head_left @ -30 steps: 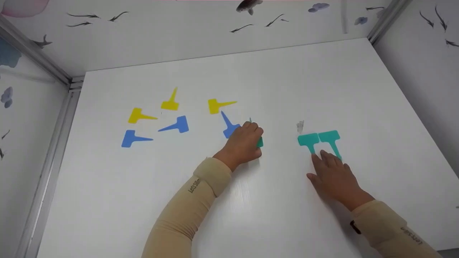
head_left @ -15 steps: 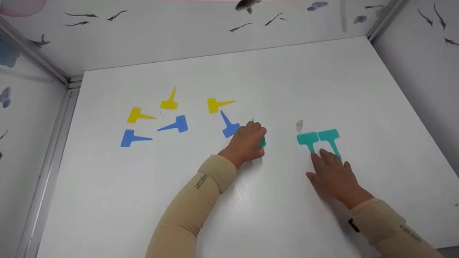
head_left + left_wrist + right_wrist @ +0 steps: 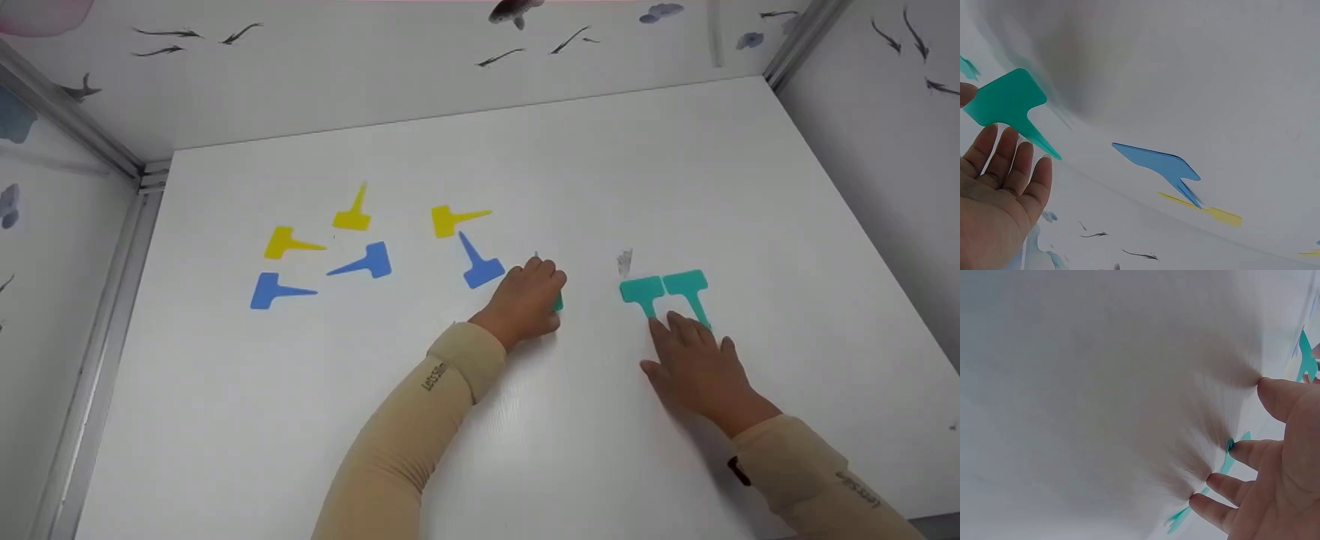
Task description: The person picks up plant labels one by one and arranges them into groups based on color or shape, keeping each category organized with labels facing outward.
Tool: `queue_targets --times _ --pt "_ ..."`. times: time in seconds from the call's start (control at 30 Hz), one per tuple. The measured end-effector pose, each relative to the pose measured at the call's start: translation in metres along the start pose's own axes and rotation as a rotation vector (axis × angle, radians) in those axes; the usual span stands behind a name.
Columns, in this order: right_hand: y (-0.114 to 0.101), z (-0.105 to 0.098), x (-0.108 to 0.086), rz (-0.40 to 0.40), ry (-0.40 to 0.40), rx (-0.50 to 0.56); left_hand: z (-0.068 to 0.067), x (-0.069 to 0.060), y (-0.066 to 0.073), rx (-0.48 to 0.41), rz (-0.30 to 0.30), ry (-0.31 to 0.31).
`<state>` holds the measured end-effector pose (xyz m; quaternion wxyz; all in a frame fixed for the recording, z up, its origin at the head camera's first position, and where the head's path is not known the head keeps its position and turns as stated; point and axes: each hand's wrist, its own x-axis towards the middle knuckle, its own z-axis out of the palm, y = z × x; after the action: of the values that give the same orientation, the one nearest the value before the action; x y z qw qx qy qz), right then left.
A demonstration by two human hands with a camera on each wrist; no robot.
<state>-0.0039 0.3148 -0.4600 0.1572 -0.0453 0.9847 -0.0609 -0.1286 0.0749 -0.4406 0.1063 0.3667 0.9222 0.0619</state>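
Two green tags [image 3: 643, 288] lie side by side at the right hand [image 3: 699, 367], its fingers spread on the white table [image 3: 225, 420], while the left hand [image 3: 525, 301] pinches a third green tag [image 3: 1006, 100].

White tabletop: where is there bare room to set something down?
Free: near left, between the blue T-shaped tags and left beige sleeve; near middle, between it and the right beige sleeve; far right, between the paired green T-shaped tags and back wall. Crowded: left of centre, where yellow T-shaped tags lie close to the blue ones.
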Motion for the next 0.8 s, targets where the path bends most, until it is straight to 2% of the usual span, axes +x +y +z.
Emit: queue_targets --times 0.57,0.8 --pt "0.002 0.002 0.001 0.000 0.000 -0.014 0.004 0.015 0.011 0.003 0.023 -0.043" --pt "0.003 0.001 0.002 0.004 -0.018 -0.015 0.005 0.019 0.015 0.007 0.028 -0.037"
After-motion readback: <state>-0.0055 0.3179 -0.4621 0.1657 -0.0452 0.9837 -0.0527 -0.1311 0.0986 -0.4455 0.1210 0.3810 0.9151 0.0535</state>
